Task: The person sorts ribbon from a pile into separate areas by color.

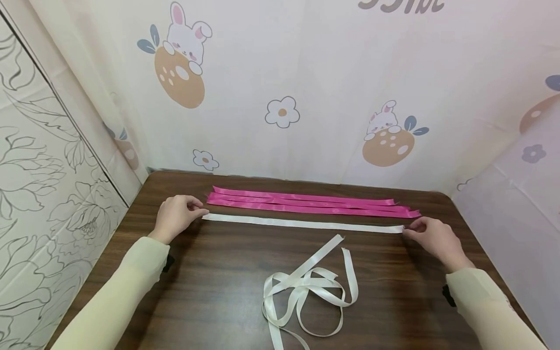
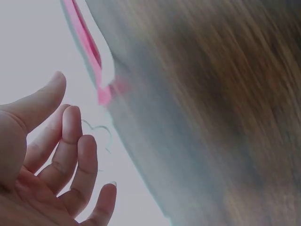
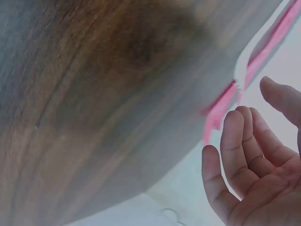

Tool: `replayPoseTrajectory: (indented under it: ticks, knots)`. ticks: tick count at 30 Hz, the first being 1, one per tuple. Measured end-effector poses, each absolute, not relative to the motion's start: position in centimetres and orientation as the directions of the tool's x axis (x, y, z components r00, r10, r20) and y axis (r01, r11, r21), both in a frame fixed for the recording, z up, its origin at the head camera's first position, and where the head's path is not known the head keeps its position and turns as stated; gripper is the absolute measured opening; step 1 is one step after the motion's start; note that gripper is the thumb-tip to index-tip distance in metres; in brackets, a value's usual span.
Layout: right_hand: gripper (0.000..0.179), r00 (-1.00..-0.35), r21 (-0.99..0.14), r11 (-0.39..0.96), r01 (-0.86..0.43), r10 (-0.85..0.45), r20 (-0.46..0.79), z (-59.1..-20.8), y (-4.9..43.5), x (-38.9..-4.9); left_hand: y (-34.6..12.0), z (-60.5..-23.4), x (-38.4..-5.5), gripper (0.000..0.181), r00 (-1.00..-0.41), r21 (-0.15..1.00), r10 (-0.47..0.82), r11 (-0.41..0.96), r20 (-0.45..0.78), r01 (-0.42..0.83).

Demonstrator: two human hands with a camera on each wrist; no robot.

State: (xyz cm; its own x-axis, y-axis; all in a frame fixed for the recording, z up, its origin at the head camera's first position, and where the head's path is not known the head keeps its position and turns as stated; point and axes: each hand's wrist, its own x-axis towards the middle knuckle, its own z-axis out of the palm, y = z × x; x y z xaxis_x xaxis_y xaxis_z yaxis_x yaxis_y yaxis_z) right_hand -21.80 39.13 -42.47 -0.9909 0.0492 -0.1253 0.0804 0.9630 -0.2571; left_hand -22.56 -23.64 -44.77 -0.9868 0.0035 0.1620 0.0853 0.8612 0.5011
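Note:
A white ribbon strip point(image 1: 302, 224) lies stretched out straight across the table, just in front of several bright pink ribbon strips point(image 1: 306, 201). My left hand point(image 1: 177, 216) is at its left end, thumb tip close by. At the other end is my right hand point(image 1: 435, 239), fingertips right beside the ribbon's tip. In the left wrist view the thumb and bent fingers point(image 2: 71, 125) stand apart, with the white ribbon end point(image 2: 108, 70) beyond them. The right wrist view likewise shows a gap between thumb and fingers point(image 3: 233, 136), near the white end point(image 3: 240, 75).
A loose, looped length of cream ribbon point(image 1: 302, 287) lies on the front middle of the brown wooden table point(image 1: 210, 291). Behind the table hangs a curtain point(image 1: 323, 58) printed with rabbits and flowers. A floral-patterned panel point(image 1: 39, 184) stands along the left side.

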Motion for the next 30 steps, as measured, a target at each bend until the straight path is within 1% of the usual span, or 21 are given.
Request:
replayPoseTrajectory:
  ticks: [5, 10, 18, 23, 27, 30]
  knots:
    - [0.052, -0.998, -0.256, 0.966, 0.025, 0.010, -0.060, -41.6, 37.8, -20.9, -21.8, -43.8, -21.5, 0.024, -0.980, 0.505, 0.067, 0.849, 0.189, 0.155]
    - [0.039, -0.999, -0.259, 0.965, -0.042, -0.047, -0.011, -40.8, 35.4, -19.8, -19.3, -43.0, -20.2, 0.020, -0.967, 0.512, 0.151, 0.826, 0.206, 0.238]
    - [0.023, -0.980, -0.257, 0.947, -0.195, -0.176, 0.092, -40.7, 31.5, -19.1, -15.1, -42.8, -17.8, 0.015, -0.923, 0.478, 0.307, 0.790, 0.232, 0.383]
    - [0.017, -0.959, -0.263, 0.925, -0.273, -0.240, 0.151, -40.8, 29.1, -19.0, -13.2, -42.7, -16.7, 0.013, -0.897, 0.459, 0.368, 0.771, 0.244, 0.441]
    - [0.014, -0.943, -0.273, 0.906, -0.324, -0.285, 0.171, -41.3, 27.6, -19.1, -11.9, -42.8, -16.3, 0.013, -0.877, 0.444, 0.408, 0.756, 0.255, 0.481]
    - [0.015, -0.929, -0.280, 0.888, -0.364, -0.324, 0.181, -41.7, 26.5, -19.1, -11.1, -42.9, -16.0, 0.013, -0.873, 0.440, 0.424, 0.754, 0.242, 0.488]
